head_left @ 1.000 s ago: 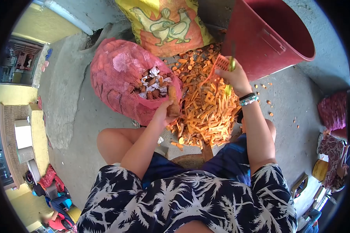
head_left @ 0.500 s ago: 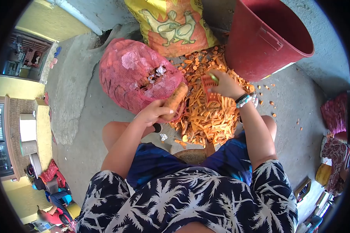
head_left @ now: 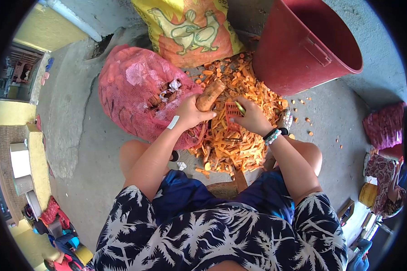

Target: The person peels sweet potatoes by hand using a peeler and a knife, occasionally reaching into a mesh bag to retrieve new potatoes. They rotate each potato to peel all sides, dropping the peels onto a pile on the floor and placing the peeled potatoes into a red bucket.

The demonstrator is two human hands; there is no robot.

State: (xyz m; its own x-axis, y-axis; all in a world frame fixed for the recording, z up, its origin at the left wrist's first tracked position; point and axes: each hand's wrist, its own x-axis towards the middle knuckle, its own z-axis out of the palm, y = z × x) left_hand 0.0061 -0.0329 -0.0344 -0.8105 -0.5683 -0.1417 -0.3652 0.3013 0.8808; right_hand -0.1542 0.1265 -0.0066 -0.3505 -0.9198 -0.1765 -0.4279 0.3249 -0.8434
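A thick carrot with rough orange-brown skin is in my left hand, its far end tilted up to the right. My right hand is closed around a red slotted peeler with a bit of green at the grip. The peeler is just right of the carrot, apart from it. Beneath both hands lies a heap of orange peelings and cut carrot ends. Left of my left hand rests a pink mesh sack full of carrots, with a torn opening on its side.
A tall red bin stands at the upper right. Behind the heap is a yellow-orange sack printed with birds. A wooden piece lies between my legs. Loose scraps dot the floor at right. A person in red is at the lower left.
My left hand has turned and moved up with the carrot, showing its back and a white patch at the wrist. My right hand has come lower with the peeler. The whole view has shifted slightly.
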